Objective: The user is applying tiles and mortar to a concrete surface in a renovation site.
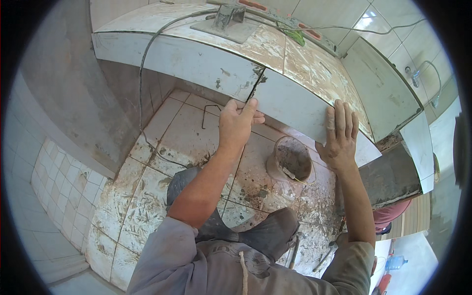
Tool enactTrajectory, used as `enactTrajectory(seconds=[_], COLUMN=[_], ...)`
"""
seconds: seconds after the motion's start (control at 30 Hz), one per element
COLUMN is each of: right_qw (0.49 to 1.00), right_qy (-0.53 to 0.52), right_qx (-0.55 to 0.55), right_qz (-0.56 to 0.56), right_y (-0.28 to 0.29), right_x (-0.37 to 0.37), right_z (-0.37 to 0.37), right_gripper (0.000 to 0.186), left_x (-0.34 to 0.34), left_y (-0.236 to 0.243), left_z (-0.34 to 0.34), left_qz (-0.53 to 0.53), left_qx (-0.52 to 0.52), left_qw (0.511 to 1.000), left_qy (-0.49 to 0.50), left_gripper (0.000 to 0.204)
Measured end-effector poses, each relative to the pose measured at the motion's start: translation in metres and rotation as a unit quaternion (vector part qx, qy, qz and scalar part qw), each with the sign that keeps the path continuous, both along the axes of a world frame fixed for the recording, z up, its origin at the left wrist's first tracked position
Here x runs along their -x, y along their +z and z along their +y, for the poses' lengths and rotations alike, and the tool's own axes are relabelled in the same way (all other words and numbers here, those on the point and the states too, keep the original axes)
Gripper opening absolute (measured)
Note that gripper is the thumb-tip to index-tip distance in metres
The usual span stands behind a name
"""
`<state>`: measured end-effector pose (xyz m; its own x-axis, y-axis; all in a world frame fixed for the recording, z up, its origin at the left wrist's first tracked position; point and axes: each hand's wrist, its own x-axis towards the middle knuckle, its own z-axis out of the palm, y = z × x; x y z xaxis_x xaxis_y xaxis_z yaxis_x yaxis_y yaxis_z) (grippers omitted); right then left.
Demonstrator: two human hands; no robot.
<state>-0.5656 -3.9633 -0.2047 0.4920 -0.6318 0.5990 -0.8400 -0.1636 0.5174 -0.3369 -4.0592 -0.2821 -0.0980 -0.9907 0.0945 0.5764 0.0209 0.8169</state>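
Note:
A long white tile strip (295, 105) sits along the front edge of a ledge, beside another white tile strip (182, 56); a dark, mortar-smeared gap parts them. Close to that gap, my left hand (237, 123) grips the lower edge of the right-hand strip, thumb on its face and fingers curled at the underside. My right hand (340, 135) lies flat against the same strip farther right, fingers stretched up over its top edge. Above both hands, the ledge's tiled top (314, 64) is streaked with dried mortar.
A mortar-stained bucket (290, 158) stands on the dirty tiled floor below. A flat trowel (228, 27), spirit level (314, 35) and green object (296, 37) lie on the ledge. A cable (141, 88) hangs down at left. A hammer-like tool (324, 258) lies near my right elbow; another person's red clothing (388, 216) shows beyond.

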Motion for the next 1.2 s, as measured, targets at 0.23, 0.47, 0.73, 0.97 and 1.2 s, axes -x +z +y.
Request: enactTrajectory(seconds=[0.23, 0.47, 0.73, 0.97, 1.2], right_qw=[1.000, 1.000, 1.000, 0.999, 0.997], right_qy=[-0.006, 0.002, -0.005, -0.039, -0.052], right_qx=[-0.014, 0.009, 0.001, 0.001, 0.058], right_qz=[-0.007, 0.002, 0.008, -0.015, 0.001], right_y=[0.001, -0.001, -0.001, -0.014, -0.030], right_x=[0.000, 0.007, 0.007, 0.010, 0.020], right_z=[0.002, 0.001, 0.000, 0.009, 0.025], right_gripper=[0.095, 0.093, 0.106, 0.102, 0.096], left_x=[0.001, 0.007, 0.022, 0.025, 0.031], left_y=[-0.001, 0.000, -0.003, -0.005, -0.016], left_z=[0.000, 0.001, 0.007, 0.016, 0.032], left_qz=[-0.009, -0.024, 0.048, 0.056, 0.160], left_qx=[0.004, 0.023, -0.024, -0.026, -0.022], left_qw=[1.000, 0.999, 0.999, 0.998, 0.983], left_qy=[0.019, 0.007, 0.007, -0.016, -0.086], left_gripper=[0.025, 0.028, 0.032, 0.037, 0.050])
